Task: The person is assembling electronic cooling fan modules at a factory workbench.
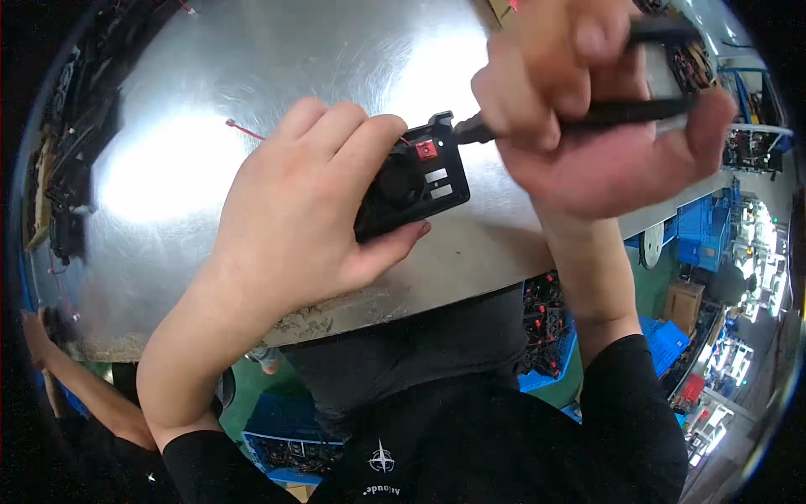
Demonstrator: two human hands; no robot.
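In the head view, the only one I have, my left hand (pixel 294 193) wraps over a black housing (pixel 453 191), fingers across its top and thumb beneath, holding it just above the metal tabletop (pixel 185 252) in front of me. My right hand (pixel 579 126) is blurred, but its fingers are curled about a black two-handled tool (pixel 634 112), whose tip points at the housing's upper right corner; whether the two touch, I cannot tell. As for what is done, a small red part (pixel 426 149) already sits in the housing, and a round black part (pixel 399 181) is seated beside my knuckles. Two pale rectangles show near the right edge, openings or inserts, I can't say which. A red wire (pixel 245 129) sticks out beyond my left hand, its far end hidden, so I can't tell if it is joined on. I judge this piece partway through: largely put together, with the tool work at that corner unfinished and the piece not yet set down. What my fingers cover, I cannot count as done.
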